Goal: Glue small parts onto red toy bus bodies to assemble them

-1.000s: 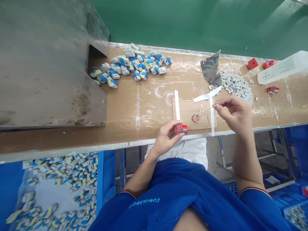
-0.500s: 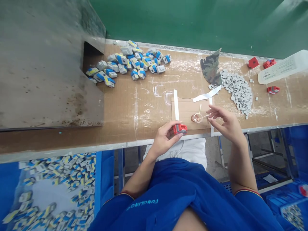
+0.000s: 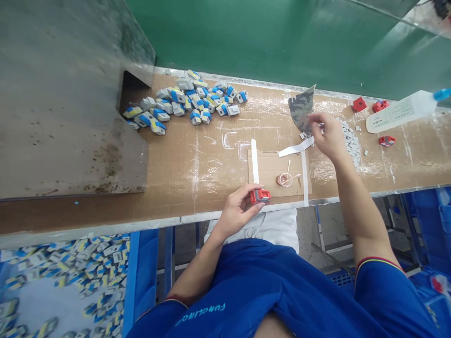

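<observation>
My left hand grips a small red and grey toy vehicle between thumb and fingers at the table's front edge. Out over the pile of small light-grey pieces, beside a camouflage-patterned sheet, is my right hand. Its fingers are curved, with a gap between thumb and forefinger, and no held thing shows. A little round pot with cotton swabs in it stands on a cardboard piece, between white strips.
Grey, blue and yellow toy parts lie heaped at the back left, near a metal box. At the right are red parts, another red vehicle and a plastic bottle on its side. A blue bin of parts stands below left.
My right hand has let go of the cotton swab, now resting in the pot, and moved away to the grey pieces. My left hand still holds the red toy vehicle. The view has shifted slightly.
</observation>
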Available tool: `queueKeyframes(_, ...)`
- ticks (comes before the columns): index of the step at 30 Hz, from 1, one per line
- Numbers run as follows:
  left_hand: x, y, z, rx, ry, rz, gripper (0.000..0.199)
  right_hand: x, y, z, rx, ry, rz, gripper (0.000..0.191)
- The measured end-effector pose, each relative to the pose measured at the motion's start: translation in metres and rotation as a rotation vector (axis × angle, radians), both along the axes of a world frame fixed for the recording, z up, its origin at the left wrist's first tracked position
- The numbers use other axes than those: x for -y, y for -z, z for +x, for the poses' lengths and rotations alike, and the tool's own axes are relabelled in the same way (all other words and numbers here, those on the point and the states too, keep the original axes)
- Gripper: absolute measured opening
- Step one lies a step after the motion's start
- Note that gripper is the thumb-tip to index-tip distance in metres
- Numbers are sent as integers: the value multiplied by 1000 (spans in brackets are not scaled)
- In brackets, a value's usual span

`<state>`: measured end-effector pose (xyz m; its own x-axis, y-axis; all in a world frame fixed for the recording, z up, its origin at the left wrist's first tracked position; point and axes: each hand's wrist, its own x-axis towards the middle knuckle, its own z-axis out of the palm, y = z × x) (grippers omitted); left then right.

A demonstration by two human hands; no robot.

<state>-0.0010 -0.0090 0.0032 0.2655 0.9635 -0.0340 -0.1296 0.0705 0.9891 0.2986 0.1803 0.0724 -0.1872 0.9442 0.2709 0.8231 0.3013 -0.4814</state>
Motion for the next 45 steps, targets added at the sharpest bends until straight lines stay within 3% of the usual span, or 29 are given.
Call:
queueKeyframes(4,1,0,1,25,-1,-26,39,-67,29,-5,205,-22,-76,55)
queueKeyframes(7,0,-2,2,26,-8,-22,39,-94,40,-9,248,-2,-106,39)
queueKeyframes(10,0,-5,2,38,-3,-23,39,-107,36,-16,294,14,-126,21)
queueKeyframes(14,0,-7,1,39,10,-35,39,-102,18,-37,284,-40,-94,20)
queueKeyframes(18,-1,-6,2,55,21,-33,41,-80,5,-69,196,-287,-12,28)
queueKeyframes(22,-1,-7,1,56,22,-30,42,-64,12,-92,132,-511,-97,30)
queueKeyframes(25,0,-8,0,48,23,-23,42,-59,25,-98,69,-592,-166,32)
queueKeyframes(31,-1,-11,1,46,24,-23,39,-49,43,-92,-48,-604,-206,32)
queueKeyframes(38,-3,-10,2,53,25,-42,40,-35,36,-73,-70,-620,-234,28)
queueKeyframes(42,-2,-9,2,69,25,-47,41,-43,19,-58,-83,-507,-344,24)
queueKeyframes(45,-2,-8,1,58,32,-31,41,-64,10,-44,-190,-325,-428,39)
